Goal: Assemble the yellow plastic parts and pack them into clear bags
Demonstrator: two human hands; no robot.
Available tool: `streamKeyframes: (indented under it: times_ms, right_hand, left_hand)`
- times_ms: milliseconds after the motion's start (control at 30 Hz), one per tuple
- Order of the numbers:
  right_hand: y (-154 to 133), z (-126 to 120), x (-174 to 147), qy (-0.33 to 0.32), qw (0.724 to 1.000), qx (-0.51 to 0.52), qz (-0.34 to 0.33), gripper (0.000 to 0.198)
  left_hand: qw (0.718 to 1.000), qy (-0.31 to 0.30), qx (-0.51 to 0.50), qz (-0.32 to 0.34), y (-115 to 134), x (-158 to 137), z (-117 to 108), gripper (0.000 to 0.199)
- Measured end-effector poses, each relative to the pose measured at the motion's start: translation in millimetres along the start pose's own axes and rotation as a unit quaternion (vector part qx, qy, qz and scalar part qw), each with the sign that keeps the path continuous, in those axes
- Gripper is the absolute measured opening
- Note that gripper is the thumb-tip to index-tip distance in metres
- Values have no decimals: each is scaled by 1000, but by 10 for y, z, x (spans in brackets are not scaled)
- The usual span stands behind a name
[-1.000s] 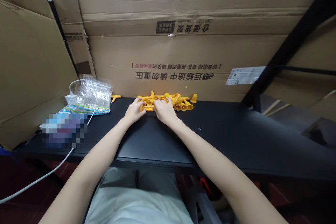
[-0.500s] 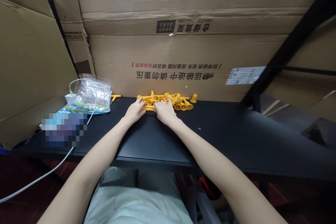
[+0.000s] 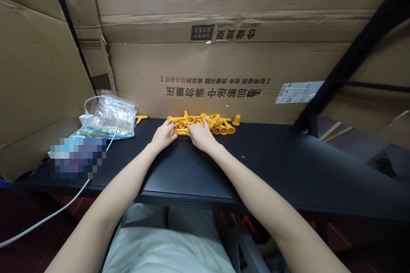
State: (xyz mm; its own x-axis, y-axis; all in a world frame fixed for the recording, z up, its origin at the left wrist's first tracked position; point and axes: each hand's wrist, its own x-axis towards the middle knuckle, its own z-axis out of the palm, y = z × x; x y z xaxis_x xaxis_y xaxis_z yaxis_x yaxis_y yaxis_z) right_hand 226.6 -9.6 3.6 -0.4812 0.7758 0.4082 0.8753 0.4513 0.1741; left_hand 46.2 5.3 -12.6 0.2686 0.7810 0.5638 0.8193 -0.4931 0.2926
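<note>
A heap of yellow plastic pieces (image 3: 224, 129), some with cup-shaped ends and some branched, lies on the black tabletop (image 3: 192, 166) against the cardboard. At the heap's near left side my left hand (image 3: 164, 134) has its fingers curled round the left end of a yellow stick-like piece (image 3: 182, 132). My right hand (image 3: 201, 135) grips the right end of that piece with thumb and fingers, close beside the left. Parts of the fingertips are hidden behind the hands and the heap. One yellow cup piece (image 3: 236, 120) stands apart at the heap's right.
A cardboard sheet (image 3: 192, 59) forms the back wall. On the left lie a clear plastic bag (image 3: 117, 113), a blurred-out item (image 3: 78, 158) and a white cable (image 3: 73, 199). Near the bag rests another yellow branched piece (image 3: 141, 118). A black metal post (image 3: 346, 59) slants at the right.
My right hand has shifted slightly left and down, nearer the left hand. The heap looks the same.
</note>
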Motion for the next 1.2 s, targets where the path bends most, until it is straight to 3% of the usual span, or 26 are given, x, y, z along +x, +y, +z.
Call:
streamKeyframes:
  times_ms: [667,933,1200]
  right_hand:
    - [-6,-32,8,9,1000,-24,5,18]
    - [40,-16,25,77,996,-36,6,28]
    - [107,14,-1,-33,998,31,-46,21]
  left_hand:
    - [999,-11,-33,-1,-26,26,-28,27]
    - [997,-16,-74,-2,-23,30,45,22]
    - [998,-25,-53,0,-106,9,70,24]
